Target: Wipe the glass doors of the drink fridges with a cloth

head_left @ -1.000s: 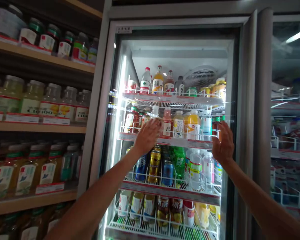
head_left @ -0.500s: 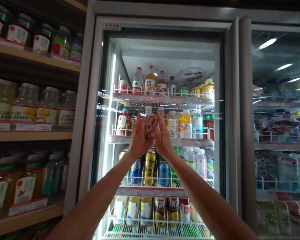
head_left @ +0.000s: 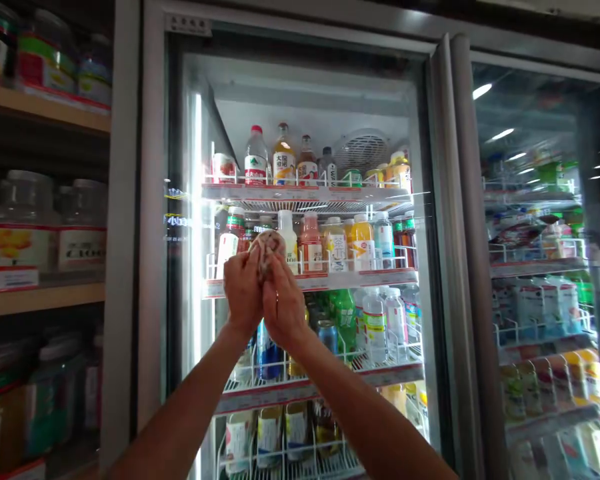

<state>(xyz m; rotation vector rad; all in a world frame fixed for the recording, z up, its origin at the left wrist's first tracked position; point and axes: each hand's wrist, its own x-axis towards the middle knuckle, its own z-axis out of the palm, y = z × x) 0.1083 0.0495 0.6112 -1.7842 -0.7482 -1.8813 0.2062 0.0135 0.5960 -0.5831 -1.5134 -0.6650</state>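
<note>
A crumpled, pale brownish cloth [head_left: 267,244] is bunched between both hands in front of the closed glass door [head_left: 300,87] of a drinks fridge. My left hand [head_left: 243,288] closes round its left side with bent fingers. On the other side, my right hand [head_left: 284,301] presses its fingers into the cloth; a ring shows on one finger. Both arms reach up and forward, hands close together at the height of the second shelf. Whether the cloth touches the glass I cannot tell.
Behind the glass, bottles [head_left: 363,241] and cans stand on wire-fronted shelves. A vertical door handle [head_left: 467,253] runs to the right, beside a second fridge door [head_left: 535,200]. Wooden shelves [head_left: 45,297] with large drink bottles stand at the left.
The view has swung to the right. My hands have drawn closer together, their fingers now bent round the cloth instead of raised alongside it.
</note>
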